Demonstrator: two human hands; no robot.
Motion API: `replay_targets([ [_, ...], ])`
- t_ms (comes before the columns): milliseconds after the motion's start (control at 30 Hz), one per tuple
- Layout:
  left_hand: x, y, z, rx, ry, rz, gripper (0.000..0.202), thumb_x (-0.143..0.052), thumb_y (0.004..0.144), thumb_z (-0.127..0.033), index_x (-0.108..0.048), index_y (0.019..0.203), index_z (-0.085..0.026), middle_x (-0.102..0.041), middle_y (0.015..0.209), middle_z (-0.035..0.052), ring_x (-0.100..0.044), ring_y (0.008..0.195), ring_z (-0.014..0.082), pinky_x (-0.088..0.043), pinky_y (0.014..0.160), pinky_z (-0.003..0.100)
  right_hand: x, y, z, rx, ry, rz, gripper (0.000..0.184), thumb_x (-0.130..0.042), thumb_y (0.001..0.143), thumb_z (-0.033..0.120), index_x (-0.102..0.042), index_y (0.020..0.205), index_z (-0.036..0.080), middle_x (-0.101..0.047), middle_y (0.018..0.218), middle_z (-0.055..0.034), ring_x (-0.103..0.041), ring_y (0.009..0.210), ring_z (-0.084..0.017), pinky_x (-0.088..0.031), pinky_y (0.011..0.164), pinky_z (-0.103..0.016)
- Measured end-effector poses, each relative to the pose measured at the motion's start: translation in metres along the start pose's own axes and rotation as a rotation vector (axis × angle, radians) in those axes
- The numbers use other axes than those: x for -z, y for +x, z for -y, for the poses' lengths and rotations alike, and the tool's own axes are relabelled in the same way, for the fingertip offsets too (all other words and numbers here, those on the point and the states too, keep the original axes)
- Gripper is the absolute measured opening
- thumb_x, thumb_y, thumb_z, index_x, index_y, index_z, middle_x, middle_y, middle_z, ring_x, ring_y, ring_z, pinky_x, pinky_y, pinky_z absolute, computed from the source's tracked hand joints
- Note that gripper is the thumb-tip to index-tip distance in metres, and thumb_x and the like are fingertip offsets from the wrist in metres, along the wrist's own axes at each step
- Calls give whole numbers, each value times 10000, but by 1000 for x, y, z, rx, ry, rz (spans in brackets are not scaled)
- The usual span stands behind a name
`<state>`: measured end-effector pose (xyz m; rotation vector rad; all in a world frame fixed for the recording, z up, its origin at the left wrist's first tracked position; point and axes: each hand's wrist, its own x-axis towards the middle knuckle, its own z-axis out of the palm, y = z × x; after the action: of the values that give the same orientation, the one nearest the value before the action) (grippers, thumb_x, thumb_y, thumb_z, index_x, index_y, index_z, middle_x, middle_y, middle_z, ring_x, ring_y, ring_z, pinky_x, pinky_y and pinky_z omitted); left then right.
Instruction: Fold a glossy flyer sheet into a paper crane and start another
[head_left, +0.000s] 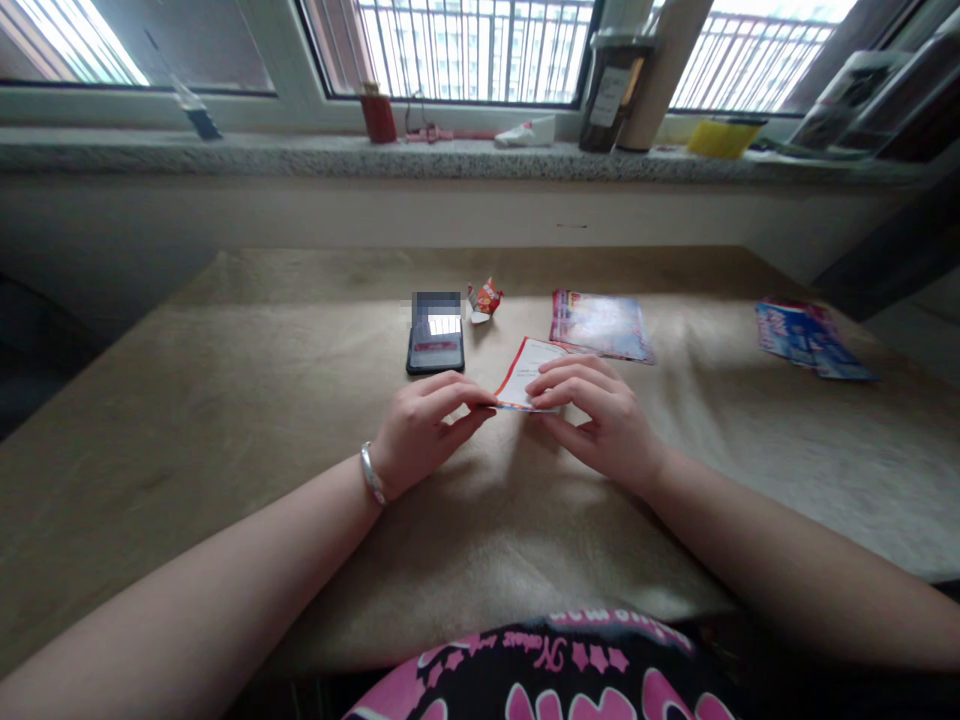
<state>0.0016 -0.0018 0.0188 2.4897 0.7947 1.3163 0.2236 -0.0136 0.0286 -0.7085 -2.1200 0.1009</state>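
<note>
Between my hands, slightly above the table, is a sheet of printed paper (517, 380), white with a red border along its left side. My left hand (431, 425) pinches the near left corner between thumb and fingers; a silver bracelet circles that wrist. My right hand (600, 415) grips the near right part, its fingers over the white face and the thumb beneath. Those fingers cover part of the print. Just beyond my left hand lies a phone (436, 345), and beside it stands a small folded orange-and-red paper piece (486, 300).
A stack of colourful printed sheets (602, 326) lies beyond my right hand. More blue-and-red sheets (810, 338) are fanned at the table's right. Behind the table (225, 400), the windowsill (285, 158) bears a red container (377, 115), a dark tall container (611, 95) and a yellow item (724, 138).
</note>
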Motion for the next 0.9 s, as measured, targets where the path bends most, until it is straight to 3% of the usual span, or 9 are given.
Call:
replay_targets([
  [333, -1, -1, 0, -27, 22, -53, 150, -630, 793, -212, -627, 939, -179, -591, 834, 24, -573, 706, 92, -511, 668, 221, 0, 1, 3, -38, 51, -42, 71, -618, 771, 184, -570, 805, 224, -682, 868, -30, -621, 865, -181, -484, 826, -387],
  [900, -1, 1, 0, 8, -74, -30, 67, -636, 783, -186, -636, 847, -167, -591, 789, 23, -566, 702, 96, -503, 650, 215, -2, -1, 2, -21, 34, -28, 78, -633, 765, 195, -579, 809, 229, -684, 877, -23, -614, 882, -176, -489, 817, -368],
])
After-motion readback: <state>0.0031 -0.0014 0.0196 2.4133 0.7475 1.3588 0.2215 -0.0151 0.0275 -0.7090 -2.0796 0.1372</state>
